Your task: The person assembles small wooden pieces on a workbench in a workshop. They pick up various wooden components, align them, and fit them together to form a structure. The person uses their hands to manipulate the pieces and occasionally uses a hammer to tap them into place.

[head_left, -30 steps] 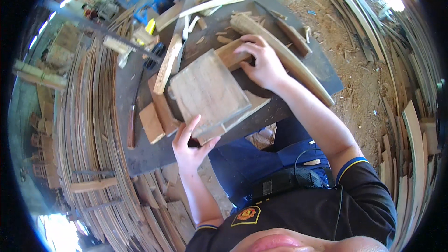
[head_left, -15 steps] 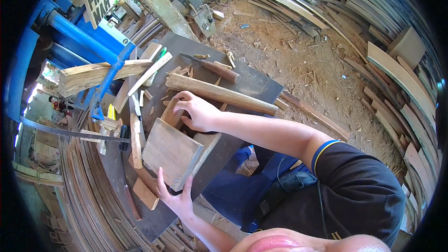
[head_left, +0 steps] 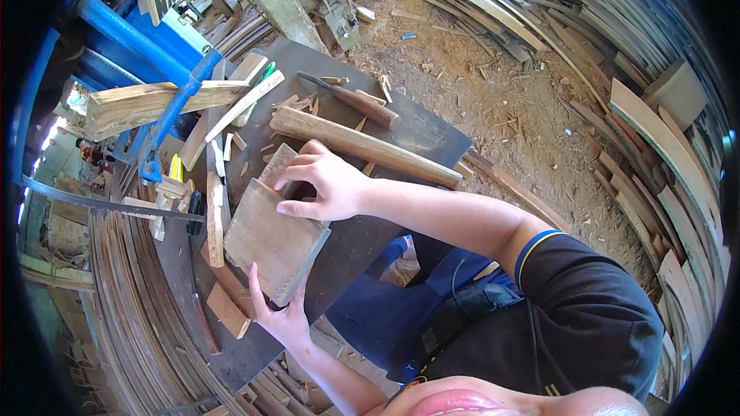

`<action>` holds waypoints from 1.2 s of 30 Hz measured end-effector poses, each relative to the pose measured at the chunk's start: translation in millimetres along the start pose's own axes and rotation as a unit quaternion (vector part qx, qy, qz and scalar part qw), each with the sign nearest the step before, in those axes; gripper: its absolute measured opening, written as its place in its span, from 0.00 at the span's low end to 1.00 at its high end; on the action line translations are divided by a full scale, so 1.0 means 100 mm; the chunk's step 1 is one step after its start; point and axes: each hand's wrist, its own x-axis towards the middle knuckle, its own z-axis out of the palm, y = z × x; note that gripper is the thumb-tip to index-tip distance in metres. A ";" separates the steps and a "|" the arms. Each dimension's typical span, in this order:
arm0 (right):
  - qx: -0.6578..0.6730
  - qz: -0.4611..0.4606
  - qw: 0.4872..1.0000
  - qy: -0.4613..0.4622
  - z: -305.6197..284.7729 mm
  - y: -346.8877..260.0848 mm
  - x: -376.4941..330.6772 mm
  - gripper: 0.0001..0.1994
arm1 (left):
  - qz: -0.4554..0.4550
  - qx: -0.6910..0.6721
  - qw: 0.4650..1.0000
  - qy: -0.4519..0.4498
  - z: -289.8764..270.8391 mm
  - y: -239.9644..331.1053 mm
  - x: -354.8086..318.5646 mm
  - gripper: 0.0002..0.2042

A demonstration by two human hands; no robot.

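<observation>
Wooden board lies over bench before you. Your left hand straddles near corner, fingers spread, apparently steadying it; right hand arches over opposite edge, fingers half-curled; grip unclear on both.

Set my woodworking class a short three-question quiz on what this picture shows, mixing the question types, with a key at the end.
1. Multiple choice. What is at the fingertips of the left hand?
A) a round metal lid
B) a flat wooden board
C) a glass jar

2. True or false? Both hands are wearing thick gloves.

3. Fill in the blank with "left" or "right". The hand nearer to the long wooden post on the dark table is the ____ one.

Key: 1. B. 2. False; both hands are bare. 3. Right; the right hand is nearer to it.
</observation>
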 end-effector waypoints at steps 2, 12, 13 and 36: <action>0.059 -0.078 0.995 0.005 0.08 0.04 -0.07 0.28 | 0.014 0.004 1.000 -0.001 0.02 -0.04 0.00 0.41; 0.063 -0.129 0.980 -0.135 -0.01 0.05 -0.08 0.45 | 0.018 -0.105 0.994 -0.035 -0.05 -0.12 0.00 0.45; 0.064 -0.129 0.980 -0.134 0.00 0.05 -0.08 0.45 | 0.021 -0.094 0.995 -0.031 -0.05 -0.12 0.00 0.45; 0.070 -0.058 0.984 -0.155 -0.08 -0.09 -0.02 0.45 | -0.057 -0.161 0.984 -0.052 -0.06 -0.14 0.00 0.61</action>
